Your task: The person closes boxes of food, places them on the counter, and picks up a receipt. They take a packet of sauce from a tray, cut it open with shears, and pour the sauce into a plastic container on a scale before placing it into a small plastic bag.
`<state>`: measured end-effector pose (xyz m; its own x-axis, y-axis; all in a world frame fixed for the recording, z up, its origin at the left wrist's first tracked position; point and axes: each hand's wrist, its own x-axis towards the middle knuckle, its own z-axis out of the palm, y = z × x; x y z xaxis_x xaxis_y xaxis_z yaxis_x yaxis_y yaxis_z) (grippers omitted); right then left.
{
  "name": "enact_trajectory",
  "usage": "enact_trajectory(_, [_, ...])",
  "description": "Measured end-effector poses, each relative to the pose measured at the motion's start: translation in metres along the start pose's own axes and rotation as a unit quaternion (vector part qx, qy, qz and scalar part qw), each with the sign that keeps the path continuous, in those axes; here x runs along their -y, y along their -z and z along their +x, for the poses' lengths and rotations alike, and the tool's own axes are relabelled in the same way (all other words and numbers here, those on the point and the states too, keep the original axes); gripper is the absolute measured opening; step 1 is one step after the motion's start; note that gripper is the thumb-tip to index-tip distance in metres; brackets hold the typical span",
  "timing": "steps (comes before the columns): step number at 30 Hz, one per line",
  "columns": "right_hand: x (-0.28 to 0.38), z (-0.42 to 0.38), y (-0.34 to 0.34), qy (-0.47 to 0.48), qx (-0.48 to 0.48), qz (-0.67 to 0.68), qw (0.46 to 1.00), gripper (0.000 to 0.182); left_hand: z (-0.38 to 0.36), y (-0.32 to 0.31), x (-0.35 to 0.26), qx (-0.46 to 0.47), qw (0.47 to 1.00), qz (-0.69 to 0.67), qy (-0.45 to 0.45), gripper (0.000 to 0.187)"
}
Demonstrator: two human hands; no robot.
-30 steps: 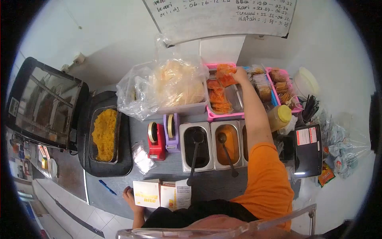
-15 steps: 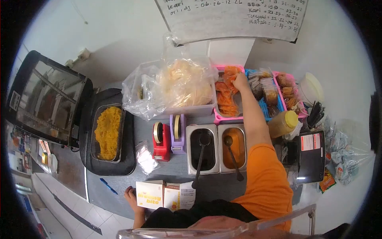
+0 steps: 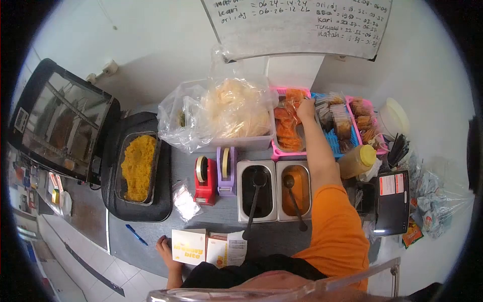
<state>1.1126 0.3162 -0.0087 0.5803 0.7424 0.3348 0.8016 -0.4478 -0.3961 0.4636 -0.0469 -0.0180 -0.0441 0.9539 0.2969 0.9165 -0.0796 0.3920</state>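
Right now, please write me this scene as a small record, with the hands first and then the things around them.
Left hand: at the left edge of the white box with yellow print
Right hand: at the orange-red packets in a pink basket; grip unclear
Metal containers: two visible, dark sauce left, orange sauce right, a ladle in each
Tape dispensers: red left, purple right
Pen: blue, on the counter
Wall: whiteboard with handwriting
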Motion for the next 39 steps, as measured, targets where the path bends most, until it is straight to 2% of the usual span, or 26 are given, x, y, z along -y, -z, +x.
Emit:
enact_trajectory(2, [-0.005,0.001,-0.004,-0.027,-0.018,0.029,0.999,0.027,-0.001,-0.001,0.002,-0.004,1.0,-0.001,-0.009,0.037])
enact_trajectory(4, [0.002,-0.011,0.018,0.108,-0.013,-0.039,0.993,0.026,0.0,0.0,-0.001,-0.005,1.0,-0.003,-0.003,0.037])
enact_trajectory(7, [0.008,-0.011,0.037,0.12,0.038,0.024,0.992,0.024,0.0,-0.001,-0.001,-0.007,1.0,-0.001,0.003,0.036])
enact_trajectory(10, [0.01,-0.013,0.045,0.121,0.059,-0.024,0.991,0.024,0.0,-0.002,0.002,-0.01,1.0,-0.002,-0.001,0.036])
enact_trajectory(14, [0.004,-0.009,0.045,0.103,0.047,-0.004,0.994,0.024,0.002,0.002,-0.005,-0.01,1.0,0.0,-0.006,0.036])
enact_trajectory(17, [0.002,-0.006,0.047,0.142,0.057,-0.021,0.988,0.026,0.001,0.001,-0.003,-0.006,1.0,0.003,0.0,0.038])
enact_trajectory(19, [0.005,-0.008,0.058,0.114,0.101,0.063,0.986,0.031,0.002,0.002,-0.005,-0.005,1.0,-0.001,0.002,0.038])
enact_trajectory(22, [0.005,-0.003,0.059,0.131,0.107,0.116,0.979,0.04,0.002,0.001,-0.004,-0.006,1.0,-0.005,0.003,0.039])
enact_trajectory(23, [0.004,-0.002,0.056,0.131,0.107,0.117,0.979,0.04,0.002,0.0,-0.002,-0.005,1.0,-0.004,0.003,0.039])
enact_trajectory(25, [0.006,-0.003,0.054,0.193,0.063,0.074,0.976,0.048,0.001,-0.003,0.002,-0.008,1.0,0.0,-0.003,0.039])
enact_trajectory(26, [0.006,-0.002,0.054,0.193,0.064,0.074,0.976,0.048,-0.001,-0.003,0.004,-0.01,1.0,0.003,-0.008,0.039])
enact_trajectory(28, [0.014,-0.003,0.061,0.141,0.127,0.004,0.982,0.045,0.001,0.0,-0.001,-0.006,1.0,0.001,-0.005,0.039])
enact_trajectory(31, [0.021,-0.005,0.065,0.105,0.071,0.016,0.992,0.042,0.001,-0.001,0.0,-0.008,1.0,-0.003,-0.006,0.038])
enact_trajectory(35, [0.02,-0.003,0.059,0.074,0.082,-0.044,0.993,0.042,0.001,0.002,-0.006,-0.008,1.0,-0.008,0.012,0.037])
enact_trajectory(39, [0.016,0.011,0.06,0.073,0.068,-0.064,0.993,0.029,0.0,-0.001,-0.001,-0.014,0.999,-0.017,0.027,0.037])
